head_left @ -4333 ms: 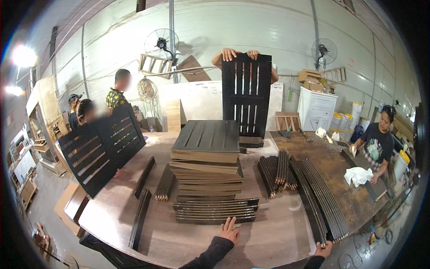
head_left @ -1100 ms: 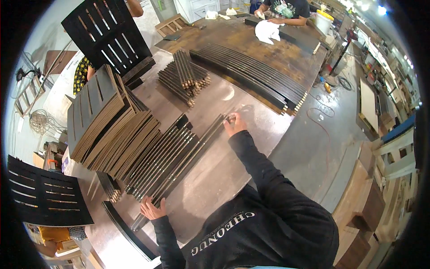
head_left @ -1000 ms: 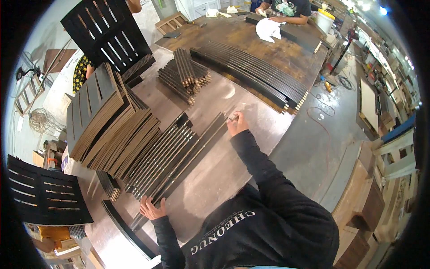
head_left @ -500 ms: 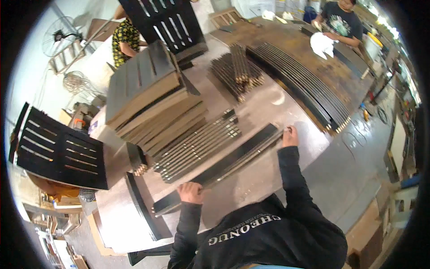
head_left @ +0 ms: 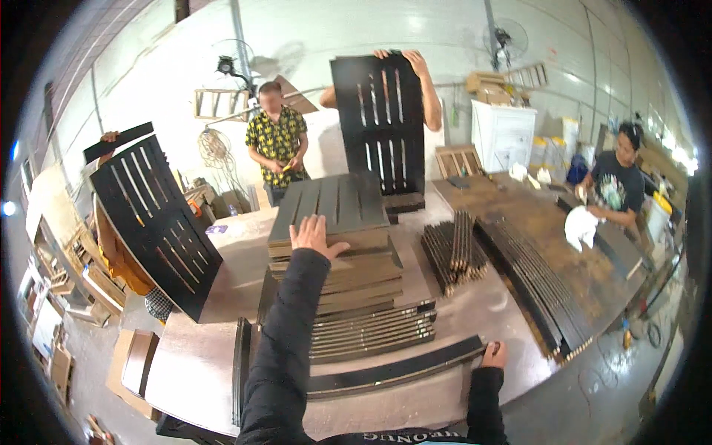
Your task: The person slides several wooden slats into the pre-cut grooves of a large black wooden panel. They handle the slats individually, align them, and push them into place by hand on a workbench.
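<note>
My left hand (head_left: 315, 236) lies flat, fingers apart, on the top panel of a tall stack of dark slatted panels (head_left: 337, 204) in the middle of the table. My right hand (head_left: 493, 354) grips the right end of a long dark slat (head_left: 393, 372) that lies along the table's front edge. Between the slat and the stack sits a row of dark slats (head_left: 374, 330) on edge.
A bundle of short slats (head_left: 454, 248) and a long row of slats (head_left: 545, 285) lie to the right. Persons hold up slatted panels at the left (head_left: 156, 219) and behind the stack (head_left: 382, 119). A person in a yellow patterned shirt (head_left: 276, 141) stands behind; another wipes with a white cloth (head_left: 580, 226).
My left hand has left the long slat's left end and reached up onto the panel stack. My right hand stays at the slat's right end. The view has lifted toward the room.
</note>
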Action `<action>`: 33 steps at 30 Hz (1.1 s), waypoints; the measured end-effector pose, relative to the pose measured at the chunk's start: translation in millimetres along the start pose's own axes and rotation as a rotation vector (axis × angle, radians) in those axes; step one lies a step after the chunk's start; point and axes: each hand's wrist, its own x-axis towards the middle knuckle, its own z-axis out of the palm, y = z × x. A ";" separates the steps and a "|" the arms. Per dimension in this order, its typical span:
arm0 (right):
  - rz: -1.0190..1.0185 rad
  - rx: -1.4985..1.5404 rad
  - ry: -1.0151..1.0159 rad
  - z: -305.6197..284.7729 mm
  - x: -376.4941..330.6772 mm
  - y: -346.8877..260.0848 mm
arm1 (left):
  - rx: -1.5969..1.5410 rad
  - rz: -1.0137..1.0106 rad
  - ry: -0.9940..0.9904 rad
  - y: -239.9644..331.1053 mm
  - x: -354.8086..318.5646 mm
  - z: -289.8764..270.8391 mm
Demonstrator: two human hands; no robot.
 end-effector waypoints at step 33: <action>0.177 0.230 -0.080 2.0 10.5 47.4 | -1.527 -0.461 0.729 -4.8 -126.5 -123.0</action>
